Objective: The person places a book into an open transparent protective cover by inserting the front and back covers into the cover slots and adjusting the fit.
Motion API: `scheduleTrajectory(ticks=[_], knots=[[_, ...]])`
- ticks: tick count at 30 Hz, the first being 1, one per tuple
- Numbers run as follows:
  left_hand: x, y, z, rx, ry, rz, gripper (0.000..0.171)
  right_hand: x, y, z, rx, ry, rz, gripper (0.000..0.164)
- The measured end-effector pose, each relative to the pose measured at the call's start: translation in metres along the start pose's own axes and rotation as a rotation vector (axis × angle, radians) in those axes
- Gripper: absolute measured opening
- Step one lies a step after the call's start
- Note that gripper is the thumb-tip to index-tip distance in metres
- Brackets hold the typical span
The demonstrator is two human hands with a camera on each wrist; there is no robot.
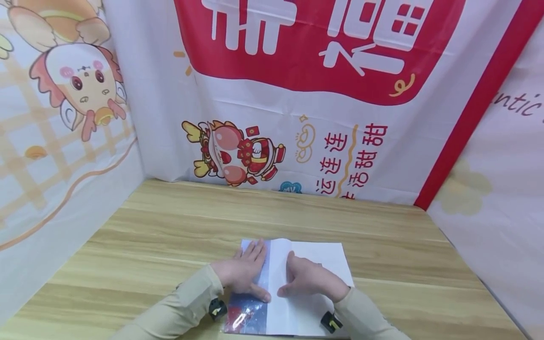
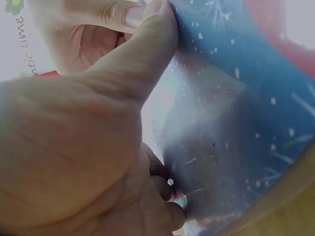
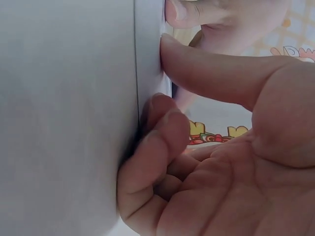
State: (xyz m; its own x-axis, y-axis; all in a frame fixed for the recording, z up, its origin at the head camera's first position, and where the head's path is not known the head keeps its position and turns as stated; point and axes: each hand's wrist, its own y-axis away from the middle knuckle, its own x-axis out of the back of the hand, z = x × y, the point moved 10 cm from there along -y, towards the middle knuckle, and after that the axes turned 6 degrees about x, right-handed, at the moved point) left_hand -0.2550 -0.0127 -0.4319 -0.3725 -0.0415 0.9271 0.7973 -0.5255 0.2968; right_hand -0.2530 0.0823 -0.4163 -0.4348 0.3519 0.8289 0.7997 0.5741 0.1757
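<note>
On the wooden table lies a flat booklet or book [image 1: 249, 317] with a glossy blue, white-flecked, partly red surface at its left. White paper [image 1: 327, 252] covers its right side, and a narrow white strip [image 1: 279, 264] stands along the middle, curved at its far end. My left hand [image 1: 244, 271] rests on the blue part, fingers spread and thumb reaching toward the strip. My right hand [image 1: 312, 278] is at the strip's right side. In the right wrist view its curled fingers [image 3: 147, 157] and thumb touch the white paper; how much lies between them is partly hidden.
The wooden tabletop [image 1: 170, 226] extends around the booklet. Printed cloth hangs at the back [image 1: 255, 104], at the left [image 1: 55, 141] and at the right [image 1: 501, 212]. Each sleeve has a small black device near the wrist, such as the left one [image 1: 217, 309].
</note>
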Motion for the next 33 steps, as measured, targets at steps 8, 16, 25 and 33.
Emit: scheduleTrajectory(ticks=[8, 16, 25, 33], knots=[[-0.002, 0.000, -0.001, -0.010, 0.038, -0.006, 0.117, 0.001, -0.001, 0.007, -0.066, 0.051, -0.016, 0.093], [0.000, 0.000, -0.001, -0.027, 0.058, 0.007, 0.116, 0.012, 0.008, 0.008, -0.099, 0.050, -0.003, 0.047], [-0.004, -0.001, -0.006, -0.027, 0.055, 0.015, 0.117, 0.046, 0.037, 0.035, -0.170, 0.044, 0.111, 0.046], [0.003, -0.001, -0.003, -0.040, 0.041, 0.031, 0.116, 0.071, 0.063, 0.067, -0.235, -0.025, 0.173, 0.046]])
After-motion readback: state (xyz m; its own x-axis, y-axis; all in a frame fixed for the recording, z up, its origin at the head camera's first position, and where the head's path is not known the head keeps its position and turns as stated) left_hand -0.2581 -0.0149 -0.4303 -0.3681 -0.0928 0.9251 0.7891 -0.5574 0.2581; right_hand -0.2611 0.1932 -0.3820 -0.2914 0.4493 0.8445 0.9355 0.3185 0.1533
